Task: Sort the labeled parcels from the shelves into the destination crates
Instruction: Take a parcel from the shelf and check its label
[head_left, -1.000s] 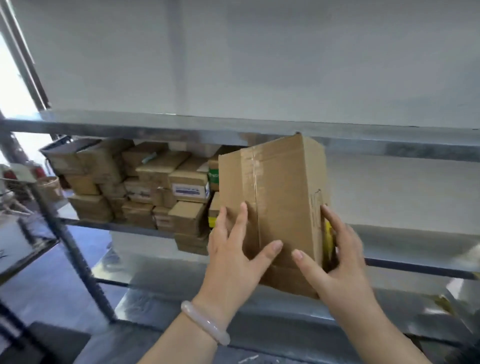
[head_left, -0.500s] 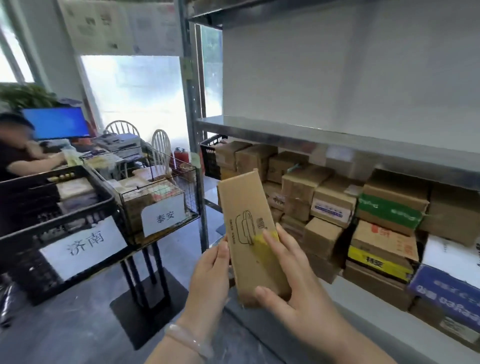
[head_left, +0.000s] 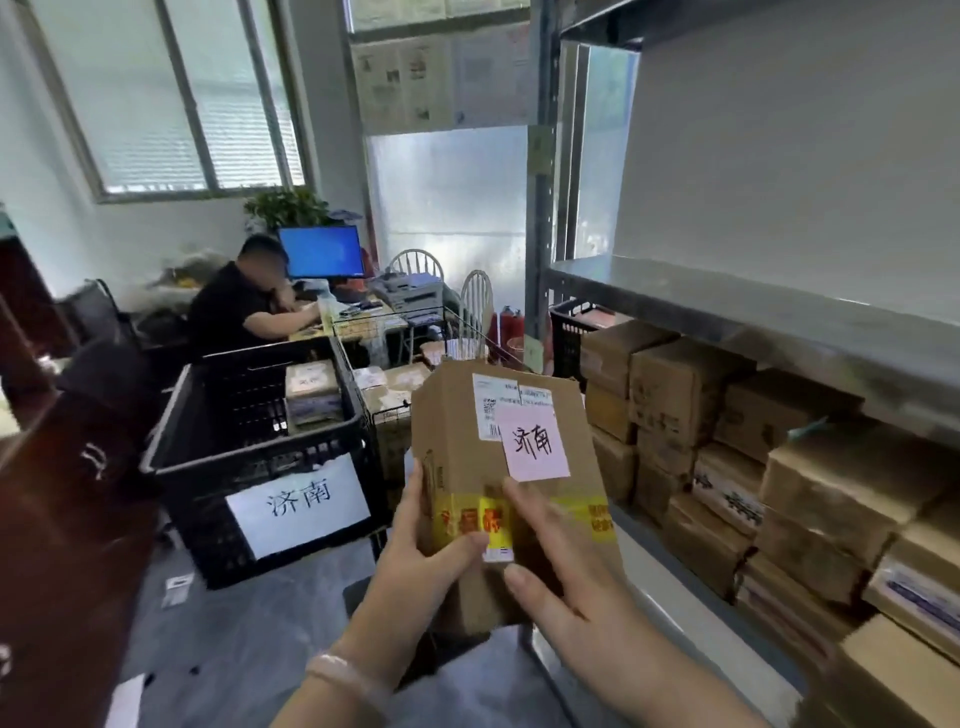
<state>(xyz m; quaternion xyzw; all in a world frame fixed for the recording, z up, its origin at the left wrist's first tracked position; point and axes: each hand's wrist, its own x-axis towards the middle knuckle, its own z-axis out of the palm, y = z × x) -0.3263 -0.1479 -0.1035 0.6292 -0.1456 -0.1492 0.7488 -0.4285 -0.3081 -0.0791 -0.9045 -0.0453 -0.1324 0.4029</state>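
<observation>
Between my two hands a cardboard parcel (head_left: 498, 467) is standing upright, pink label (head_left: 533, 441) facing me. My left hand (head_left: 421, 566) is gripping its left edge, thumb across the yellow tape; my right hand (head_left: 566, 587) is closing on its front. Beside it, right, stacked boxes (head_left: 727, 457) are filling the shelf (head_left: 753, 312). Farther left, a black crate (head_left: 249, 467) is carrying a matching sign (head_left: 298, 504).
</observation>
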